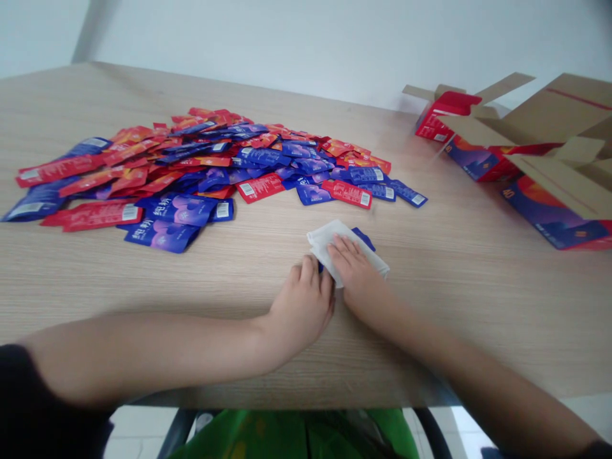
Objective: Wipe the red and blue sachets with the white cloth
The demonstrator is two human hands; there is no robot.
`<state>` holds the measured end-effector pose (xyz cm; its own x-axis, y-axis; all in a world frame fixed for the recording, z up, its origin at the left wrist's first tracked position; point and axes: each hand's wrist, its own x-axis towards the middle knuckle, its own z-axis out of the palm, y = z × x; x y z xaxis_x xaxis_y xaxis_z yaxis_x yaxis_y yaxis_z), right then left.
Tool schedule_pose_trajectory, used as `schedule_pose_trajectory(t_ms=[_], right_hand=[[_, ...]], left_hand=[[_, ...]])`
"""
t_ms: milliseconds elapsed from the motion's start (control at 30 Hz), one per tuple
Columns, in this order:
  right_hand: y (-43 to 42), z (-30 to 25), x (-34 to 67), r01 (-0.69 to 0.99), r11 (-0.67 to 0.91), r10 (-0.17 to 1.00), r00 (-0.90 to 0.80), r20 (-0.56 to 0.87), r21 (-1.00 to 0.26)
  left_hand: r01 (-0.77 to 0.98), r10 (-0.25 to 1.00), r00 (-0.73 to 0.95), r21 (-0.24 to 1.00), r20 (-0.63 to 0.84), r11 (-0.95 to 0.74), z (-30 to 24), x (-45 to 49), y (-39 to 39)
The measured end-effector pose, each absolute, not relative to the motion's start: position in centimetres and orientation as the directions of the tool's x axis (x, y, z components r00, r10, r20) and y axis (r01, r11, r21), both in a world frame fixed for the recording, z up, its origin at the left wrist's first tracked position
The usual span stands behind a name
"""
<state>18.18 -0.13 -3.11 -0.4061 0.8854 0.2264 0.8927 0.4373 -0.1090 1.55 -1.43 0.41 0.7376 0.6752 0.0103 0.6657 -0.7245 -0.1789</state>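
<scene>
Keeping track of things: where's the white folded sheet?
In the head view, the white folded sheet sits under the right hand, beside the left hand, partly over a blue sachet on the wooden table.

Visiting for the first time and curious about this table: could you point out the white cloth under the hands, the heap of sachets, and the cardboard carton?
White cloth (319, 241): head view, its exposed left corner.
Heap of sachets (215, 169): head view, middle of the pile.
Cardboard carton (559, 108): head view, an open flap.

Bright, diffuse light washes out the pale wall (335, 44) and puts a soft sheen on the foil sachets (258, 156), faint shadows lie under the left hand (301, 312) and right hand (356, 274), and wide-angle distortion bows the wood-grain table's (478, 306) edges.
</scene>
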Motion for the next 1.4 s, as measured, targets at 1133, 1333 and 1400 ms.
schedule_pose_trajectory(t_ms=[1133, 1333, 1400], right_hand=[[1.0, -3.8, 19.3, 0.986, 0.168, 0.941, -0.159, 0.298, -0.003], [-0.5, -4.0, 17.8, 0.905, 0.424, 0.879, -0.400, 0.261, -0.041], [0.3, -3.7, 19.0, 0.928, 0.368, 0.907, -0.343, 0.244, -0.063]], left_hand=[[0.675, 0.683, 0.730, -0.176, 0.024, -0.716, 0.4, 1.5, -1.4], [0.655, 0.665, 0.747, -0.166, -0.003, -0.737, 0.3, 1.6, -1.3], [0.665, 0.674, 0.739, -0.175, 0.016, -0.726, 0.3, 1.6, -1.3]])
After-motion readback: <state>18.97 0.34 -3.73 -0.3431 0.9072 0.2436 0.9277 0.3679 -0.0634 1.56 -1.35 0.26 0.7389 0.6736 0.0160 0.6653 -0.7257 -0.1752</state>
